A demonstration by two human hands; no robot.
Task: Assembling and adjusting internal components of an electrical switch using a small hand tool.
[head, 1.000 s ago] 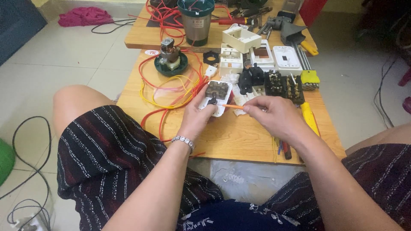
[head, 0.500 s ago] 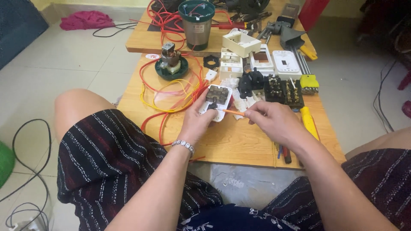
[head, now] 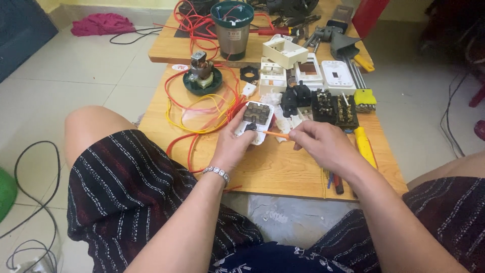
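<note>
Head view, mid-frame: left hand (head: pixel 233 144) grips a white plastic switch body (head: pixel 255 121) while right hand (head: pixel 323 144) pinches an orange-handled slim screwdriver (head: pixel 275 134) at it, seemingly mid-screw-turning, needing steady aim.

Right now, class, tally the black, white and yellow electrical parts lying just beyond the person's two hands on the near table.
Black blocks: 3
White housings: 3
Yellow piece: 1
Total: 7

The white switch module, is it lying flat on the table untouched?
No, the left hand holds the white switch module up while the right hand points an orange wire at it.
</note>
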